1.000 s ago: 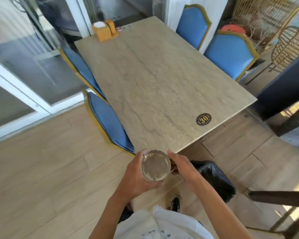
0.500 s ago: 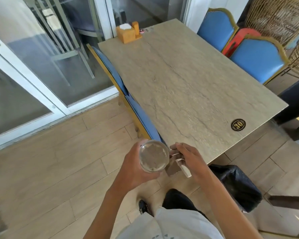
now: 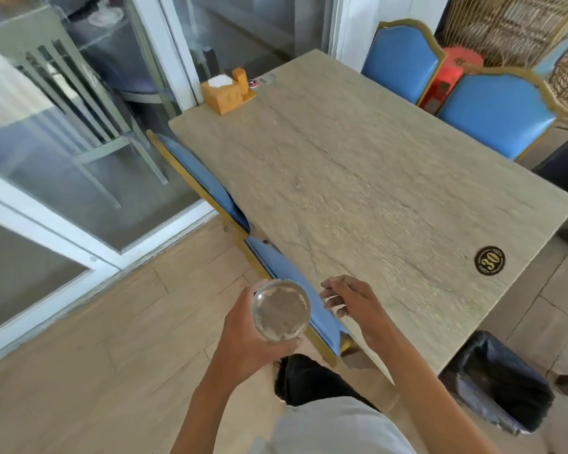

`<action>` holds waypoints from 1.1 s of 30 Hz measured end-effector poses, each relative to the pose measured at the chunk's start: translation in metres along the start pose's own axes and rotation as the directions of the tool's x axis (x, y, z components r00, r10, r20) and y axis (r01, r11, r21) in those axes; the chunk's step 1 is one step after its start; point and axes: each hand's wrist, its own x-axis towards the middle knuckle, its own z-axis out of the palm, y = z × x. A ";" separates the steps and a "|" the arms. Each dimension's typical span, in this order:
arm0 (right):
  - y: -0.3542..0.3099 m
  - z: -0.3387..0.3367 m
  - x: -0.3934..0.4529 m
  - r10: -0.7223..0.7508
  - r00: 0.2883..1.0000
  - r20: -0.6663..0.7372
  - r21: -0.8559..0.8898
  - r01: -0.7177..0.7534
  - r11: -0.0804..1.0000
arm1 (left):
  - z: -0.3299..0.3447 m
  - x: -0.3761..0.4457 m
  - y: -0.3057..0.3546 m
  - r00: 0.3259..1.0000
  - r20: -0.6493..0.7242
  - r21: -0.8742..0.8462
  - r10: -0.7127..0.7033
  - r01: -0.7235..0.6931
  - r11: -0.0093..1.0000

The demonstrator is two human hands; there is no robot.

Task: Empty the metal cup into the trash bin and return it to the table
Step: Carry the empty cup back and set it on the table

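One "30" badge (image 3: 489,260) on table (image 3: 358,178)

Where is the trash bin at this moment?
The trash bin stands on the floor at the lower right of the head view, beside the table's near corner, below the "30" badge.

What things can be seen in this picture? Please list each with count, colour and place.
table: 1, beige stone look, centre
number badge: 1, black and gold "30", near table corner
napkin holder: 1, orange wood, far table corner
blue chairs: 4, gold-trimmed, two each side of the table
trash bin: 1, black bag, floor beside the near table corner
metal cup: 1, silvery, in left hand
left hand: gripping cup
right hand: empty, at table edge
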 end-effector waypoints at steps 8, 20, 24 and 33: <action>-0.036 0.029 0.093 0.133 0.983 -0.128 0.092 -0.122 0.988 | -0.047 0.112 -0.003 0.985 0.167 0.046 0.051 -0.059 0.997; -0.063 0.043 0.175 0.220 0.923 -0.317 0.054 -0.214 0.975 | -0.067 0.262 -0.017 0.903 0.373 0.124 0.214 -0.277 0.953; -0.075 0.056 0.203 0.238 0.882 -0.406 0.110 -0.211 0.971 | -0.069 0.322 -0.026 0.846 0.482 0.115 0.226 -0.317 0.941; -0.089 0.103 0.266 0.347 0.742 -0.574 0.252 -0.244 0.937 | -0.086 0.440 -0.053 0.699 0.655 0.051 0.285 -0.418 0.907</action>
